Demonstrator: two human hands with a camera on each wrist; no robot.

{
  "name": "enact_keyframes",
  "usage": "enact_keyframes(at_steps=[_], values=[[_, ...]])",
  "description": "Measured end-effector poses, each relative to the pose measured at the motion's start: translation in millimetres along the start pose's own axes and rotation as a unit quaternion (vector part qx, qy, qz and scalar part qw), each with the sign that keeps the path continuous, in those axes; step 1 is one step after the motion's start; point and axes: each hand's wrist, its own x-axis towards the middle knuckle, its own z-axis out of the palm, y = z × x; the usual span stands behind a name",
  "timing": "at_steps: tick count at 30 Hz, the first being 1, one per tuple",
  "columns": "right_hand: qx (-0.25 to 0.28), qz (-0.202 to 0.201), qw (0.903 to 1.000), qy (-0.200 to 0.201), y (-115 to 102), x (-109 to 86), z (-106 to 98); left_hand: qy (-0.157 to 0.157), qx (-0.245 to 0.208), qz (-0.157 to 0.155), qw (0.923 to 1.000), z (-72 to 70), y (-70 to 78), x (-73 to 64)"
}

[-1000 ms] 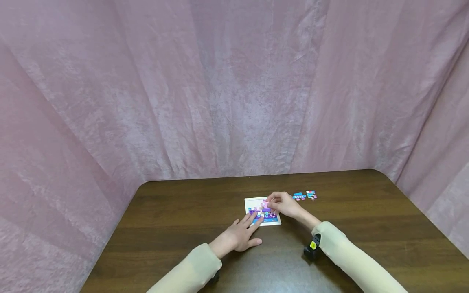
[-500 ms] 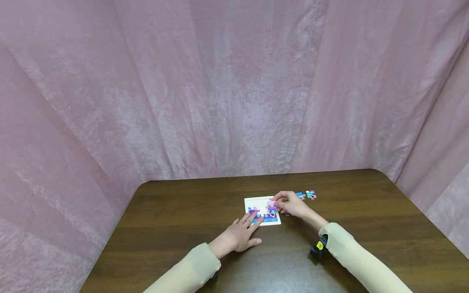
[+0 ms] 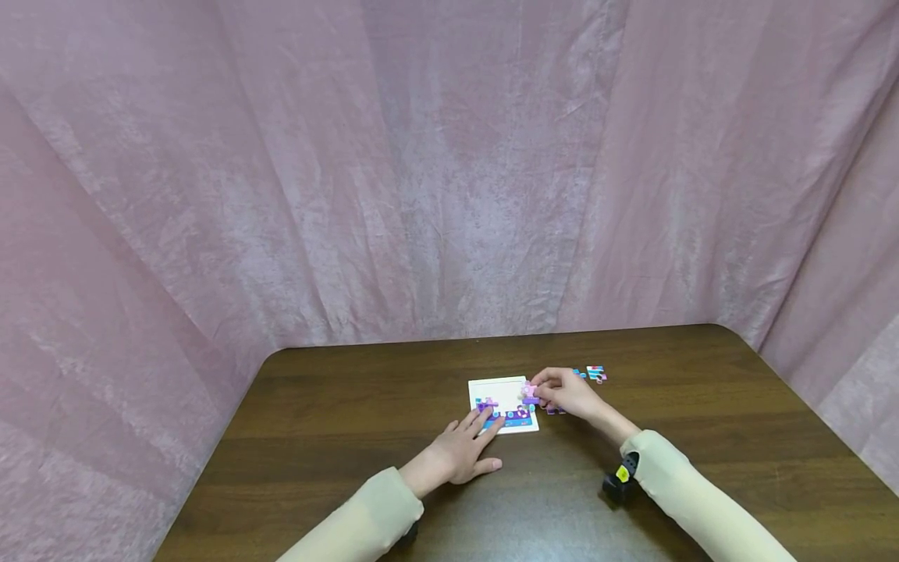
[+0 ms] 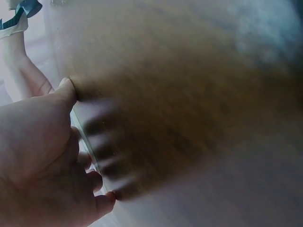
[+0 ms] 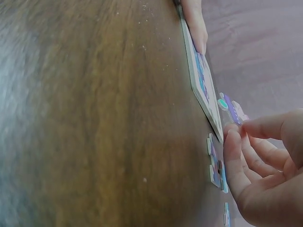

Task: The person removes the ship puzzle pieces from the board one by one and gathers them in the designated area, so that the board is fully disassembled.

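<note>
Brown table [image 3: 351,406] with left hand [image 3: 460,453] outspread on puzzle board [image 3: 500,390], right hand [image 3: 565,394], pink piece [image 3: 528,392] in pinch, partly over loose pieces [image 3: 596,373]

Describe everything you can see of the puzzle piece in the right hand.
The puzzle piece looks thin and flat, perhaps stiff card, coloured pink above a purple band, with a rounded green-blue knob on one edge. The right hand pinches it, hiding part of its outline. In the head view it overlaps the right edge of the white puzzle tray; whether they touch is hard to tell.
</note>
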Motion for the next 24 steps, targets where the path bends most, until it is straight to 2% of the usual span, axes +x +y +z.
enact_keyframes(at_steps=[12, 24], values=[[0.027, 0.001, 0.9996, 0.005, 6, -5.5, -14, 0.001, -0.002, 0.0, 1.0, -3.3, 0.7, -2.3], [0.018, 0.001, 0.9998, 0.009, 12, -12.9, -24, 0.004, -0.01, 0.002, 0.9999, -0.1, -0.6, -3.0]])
